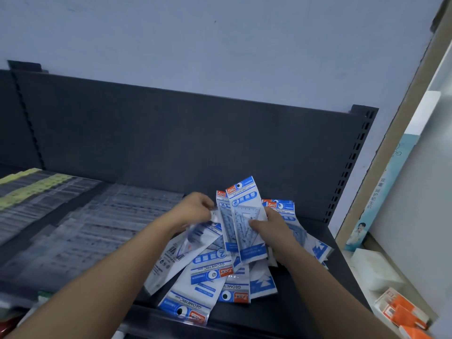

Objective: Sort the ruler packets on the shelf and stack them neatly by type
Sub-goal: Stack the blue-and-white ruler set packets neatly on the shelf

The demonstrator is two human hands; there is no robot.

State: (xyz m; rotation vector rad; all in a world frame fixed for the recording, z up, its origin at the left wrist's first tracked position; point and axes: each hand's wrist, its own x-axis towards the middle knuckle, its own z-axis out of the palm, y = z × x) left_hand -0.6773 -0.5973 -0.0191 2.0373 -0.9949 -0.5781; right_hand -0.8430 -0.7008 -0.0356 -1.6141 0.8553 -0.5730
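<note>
1. Now, the right hand grips a small fan of upright Geometric set-square packets, with the thumb across their clear fronts and the fingers behind. Their long axis runs near to far, with the orange-and-blue headers at the far end, tipped slightly left
2. The left hand sits just left of that fan. Its fingers are curled and appear to pinch the top of a tilted packet, though motion blur hides the exact hold. This packet's long axis slants from the pinch down toward the near left, and I cannot tell which face is up
3. The relation that matters is that the tilted packet lies left of and lower than the fan, touching it, and points crosswise to it. By my judgement it must swing header-far to sit flush with the held ones, and the left hand is nearer to it
4. The loose pile lies on the dark shelf beneath both hands. Its packets overlap, and several have headers toward the near edge, so each likely needs a turn
5. To the left, well apart, flat rows of clear straight-ruler packets lie on the shelf, and the farthest-left ones are yellow-topped packets
</note>
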